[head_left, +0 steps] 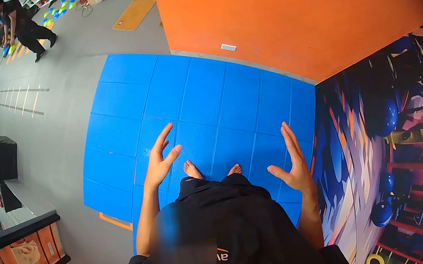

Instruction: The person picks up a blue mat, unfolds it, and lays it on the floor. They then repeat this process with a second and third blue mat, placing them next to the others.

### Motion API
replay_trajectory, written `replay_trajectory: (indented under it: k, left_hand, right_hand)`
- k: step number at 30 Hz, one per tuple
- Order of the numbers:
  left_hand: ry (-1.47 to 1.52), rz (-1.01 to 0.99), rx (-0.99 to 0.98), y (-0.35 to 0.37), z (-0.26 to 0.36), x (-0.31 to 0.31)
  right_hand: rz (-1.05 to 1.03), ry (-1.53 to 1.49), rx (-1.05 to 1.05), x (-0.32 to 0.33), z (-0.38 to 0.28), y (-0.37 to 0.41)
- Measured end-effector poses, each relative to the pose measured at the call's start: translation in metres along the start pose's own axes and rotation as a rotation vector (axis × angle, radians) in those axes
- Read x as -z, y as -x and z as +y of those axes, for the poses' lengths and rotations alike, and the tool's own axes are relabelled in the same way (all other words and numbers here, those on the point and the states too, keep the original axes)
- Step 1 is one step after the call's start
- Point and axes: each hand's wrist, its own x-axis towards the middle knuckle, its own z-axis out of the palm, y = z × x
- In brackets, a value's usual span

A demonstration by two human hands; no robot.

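Hanging apart in the air, the left hand (158, 166) and right hand (296, 171) grasp nothing, fingers loosely spread. Below the fingertips lies the mat (198, 109), probably springy, light and grippy, best held by an edge beyond them.

The mat (200, 93) presented as padded foam with a vinyl-like skin, finely grained, largely matt, with a faint sheen and straight seams. The floor (72, 122) beyond it appeared smooth and dull. Paint on the wall (271, 15) was smooth and even, and the wall plate (229, 47) looked to be smooth plastic. The mural (343, 167) had a flat printed surface; whether paper or film could not be determined. The shirt (260, 228) and trousers (205, 186) were soft, matt cloth, creased in places.
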Motion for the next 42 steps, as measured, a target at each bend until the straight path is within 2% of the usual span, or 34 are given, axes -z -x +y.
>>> replay_trajectory:
  k: [7,13,19,20,22,24,27,31,32,35,38,42]
  left_hand:
    - [-0.01,0.043,0.046,0.002,-0.027,0.02]
    - [-0.171,0.123,0.064,-0.029,-0.051,0.015]
    - [-0.363,0.183,0.008,-0.057,-0.087,0.003]
    - [-0.387,0.179,0.002,-0.06,-0.099,0.003]
    - [-0.507,0.144,-0.058,-0.074,-0.126,-0.001]
    - [-0.716,0.082,-0.167,-0.097,-0.166,0.003]
    - [-0.777,0.063,-0.143,-0.137,-0.245,-0.008]
    - [-0.892,0.038,-0.17,-0.189,-0.393,-0.008]
    - [-0.862,0.071,-0.105,-0.2,-0.433,-0.005]
    - [-0.884,0.195,0.043,-0.227,-0.539,0.0]
    - [-0.976,0.081,0.01,-0.249,-0.609,0.004]
    - [-1.249,-0.044,-0.02,-0.277,-0.684,0.022]
  right_hand:
    - [-0.042,0.047,-0.041,-0.029,-0.003,-0.023]
    - [-0.071,0.073,-0.099,-0.057,0.007,-0.038]
    - [-0.114,-0.108,-0.158,-0.085,0.066,-0.048]
    - [-0.122,-0.023,-0.102,-0.09,0.077,-0.055]
    - [-0.132,-0.12,-0.059,-0.106,0.1,-0.074]
    - [-0.11,-0.322,-0.059,-0.141,0.141,-0.096]
    - [-0.081,-0.521,-0.21,-0.241,0.236,-0.114]
    - [-0.04,-0.617,-0.607,-0.372,0.335,-0.13]
    - [-0.049,-0.549,-0.636,-0.404,0.359,-0.132]
    - [-0.052,-0.429,-0.486,-0.502,0.437,-0.128]
    - [-0.093,-0.327,-0.354,-0.575,0.497,-0.133]
    - [-0.177,-0.149,-0.143,-0.646,0.569,-0.152]
